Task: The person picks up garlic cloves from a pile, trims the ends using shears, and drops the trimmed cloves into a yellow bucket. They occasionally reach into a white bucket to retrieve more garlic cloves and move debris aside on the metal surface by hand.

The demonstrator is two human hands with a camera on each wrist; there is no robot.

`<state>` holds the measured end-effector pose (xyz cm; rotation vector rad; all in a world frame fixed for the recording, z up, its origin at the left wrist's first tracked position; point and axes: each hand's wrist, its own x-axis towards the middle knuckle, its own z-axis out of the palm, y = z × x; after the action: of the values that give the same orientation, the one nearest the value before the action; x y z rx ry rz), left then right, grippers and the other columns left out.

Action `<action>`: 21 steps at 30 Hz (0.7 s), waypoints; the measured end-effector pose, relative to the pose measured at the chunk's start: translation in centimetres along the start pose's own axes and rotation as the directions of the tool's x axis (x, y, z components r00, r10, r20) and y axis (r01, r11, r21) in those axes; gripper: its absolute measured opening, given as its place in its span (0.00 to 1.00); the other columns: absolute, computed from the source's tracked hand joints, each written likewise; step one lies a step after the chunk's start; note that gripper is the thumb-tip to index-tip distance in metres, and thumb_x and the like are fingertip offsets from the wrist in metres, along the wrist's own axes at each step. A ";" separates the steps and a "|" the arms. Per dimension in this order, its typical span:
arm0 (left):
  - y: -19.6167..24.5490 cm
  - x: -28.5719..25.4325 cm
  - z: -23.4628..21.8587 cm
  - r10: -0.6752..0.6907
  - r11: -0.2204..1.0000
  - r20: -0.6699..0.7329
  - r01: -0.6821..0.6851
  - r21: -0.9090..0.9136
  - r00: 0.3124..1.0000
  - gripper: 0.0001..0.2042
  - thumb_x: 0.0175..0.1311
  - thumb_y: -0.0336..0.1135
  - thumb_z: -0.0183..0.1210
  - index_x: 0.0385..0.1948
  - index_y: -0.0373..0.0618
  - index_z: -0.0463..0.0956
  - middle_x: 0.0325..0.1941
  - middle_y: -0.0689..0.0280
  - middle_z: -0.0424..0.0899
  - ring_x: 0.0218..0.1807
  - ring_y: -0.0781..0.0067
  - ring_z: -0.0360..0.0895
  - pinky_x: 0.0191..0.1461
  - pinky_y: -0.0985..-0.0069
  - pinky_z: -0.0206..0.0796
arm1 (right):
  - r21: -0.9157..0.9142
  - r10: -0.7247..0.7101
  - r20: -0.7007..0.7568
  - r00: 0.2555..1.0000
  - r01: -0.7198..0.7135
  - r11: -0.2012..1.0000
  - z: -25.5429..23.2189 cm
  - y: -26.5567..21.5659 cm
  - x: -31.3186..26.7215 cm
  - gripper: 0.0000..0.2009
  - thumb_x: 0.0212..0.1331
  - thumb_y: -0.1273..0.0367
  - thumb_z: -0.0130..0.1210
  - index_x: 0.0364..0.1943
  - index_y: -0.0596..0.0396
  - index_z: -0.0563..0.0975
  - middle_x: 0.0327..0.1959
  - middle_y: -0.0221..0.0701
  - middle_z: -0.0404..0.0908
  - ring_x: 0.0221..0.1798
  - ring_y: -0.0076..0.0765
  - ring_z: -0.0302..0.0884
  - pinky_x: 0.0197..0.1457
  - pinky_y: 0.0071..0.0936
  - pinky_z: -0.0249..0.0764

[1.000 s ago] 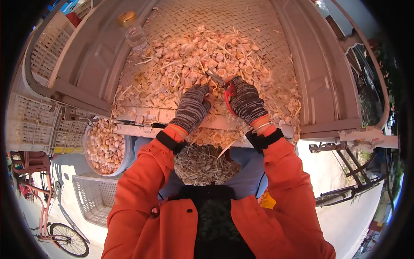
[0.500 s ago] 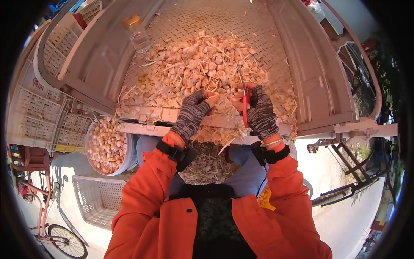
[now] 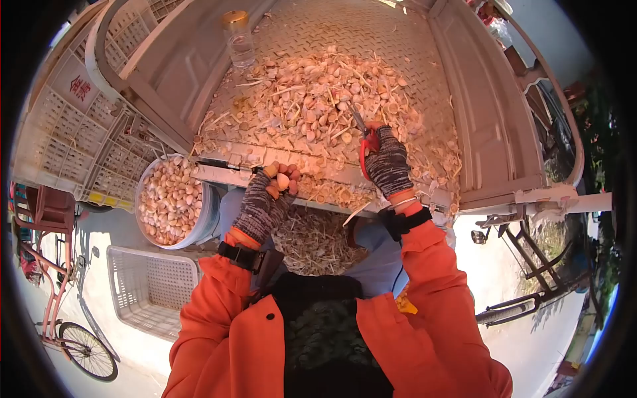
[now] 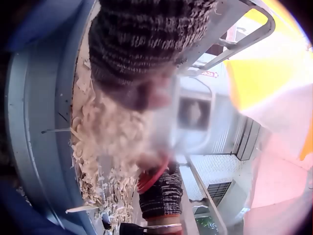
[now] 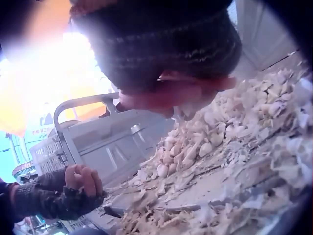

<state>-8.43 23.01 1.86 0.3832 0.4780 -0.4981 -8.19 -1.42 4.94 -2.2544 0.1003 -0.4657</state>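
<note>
In the head view the left hand (image 3: 264, 202), in a striped fingerless glove, is turned palm up at the bed's edge, fingers curled round a few garlic cloves (image 3: 283, 181). Right of it, the gloved right hand (image 3: 387, 159) grips red-handled scissors (image 3: 364, 154), their blades pointing up over the garlic pile (image 3: 318, 99). The right wrist view shows the left hand (image 5: 83, 183) with curled fingers, away from the pile. The scissors' red handle (image 4: 153, 177) shows against the right hand (image 4: 164, 196) in the left wrist view.
A bucket of garlic cloves (image 3: 169, 202) stands left of the truck bed, above an empty plastic crate (image 3: 142, 285). A lidded glass jar (image 3: 241, 46) is at the bed's left side. Husks and stalks (image 3: 312, 242) lie below the edge; bicycles stand at both sides.
The left hand has moved left and down from the right hand and turned palm up, showing cloves. The right hand has kept the scissors, whose blades now tilt to the left.
</note>
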 end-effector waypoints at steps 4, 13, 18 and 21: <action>0.9 1.9 -0.3 -0.012 0.994 0.108 0.000 0.113 0.994 0.08 0.65 0.28 0.53 0.41 0.33 0.72 0.41 0.57 0.75 0.40 0.65 0.76 0.36 0.76 0.74 | -0.362 -0.044 0.222 0.974 0.124 0.924 3.5 2.1 4.1 0.16 0.51 0.75 0.59 0.45 0.50 0.75 0.34 0.36 0.81 0.37 0.40 0.80 0.41 0.34 0.75; 6.5 1.7 1.1 0.133 0.867 0.333 -0.272 0.416 0.933 0.12 0.66 0.34 0.54 0.44 0.36 0.74 0.31 0.68 0.75 0.30 0.78 0.72 0.32 0.80 0.68 | -0.214 0.020 0.142 0.990 0.011 0.977 0.6 1.3 2.3 0.18 0.49 0.77 0.60 0.46 0.50 0.75 0.34 0.34 0.80 0.37 0.34 0.79 0.40 0.28 0.75; 20.7 -3.9 -10.1 0.657 0.292 0.175 -0.462 0.838 0.733 0.10 0.64 0.36 0.57 0.42 0.41 0.76 0.30 0.72 0.75 0.26 0.84 0.70 0.29 0.85 0.64 | 0.156 0.183 0.133 0.974 -0.203 0.967 -4.0 -0.7 -3.4 0.22 0.48 0.78 0.64 0.49 0.53 0.72 0.34 0.27 0.78 0.37 0.22 0.75 0.43 0.20 0.74; 31.4 -2.6 -22.2 0.660 -0.252 0.296 -0.167 0.953 0.691 0.18 0.63 0.42 0.58 0.50 0.41 0.74 0.46 0.60 0.79 0.49 0.66 0.75 0.54 0.70 0.66 | 0.335 0.154 0.022 0.988 -0.152 0.930 -6.2 -1.7 -9.0 0.24 0.49 0.77 0.66 0.51 0.57 0.70 0.38 0.30 0.79 0.39 0.24 0.76 0.47 0.20 0.74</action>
<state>-1.16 59.60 -7.74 2.1903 0.1465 0.1254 -18.94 -2.73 7.22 -1.8931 0.1839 -0.3727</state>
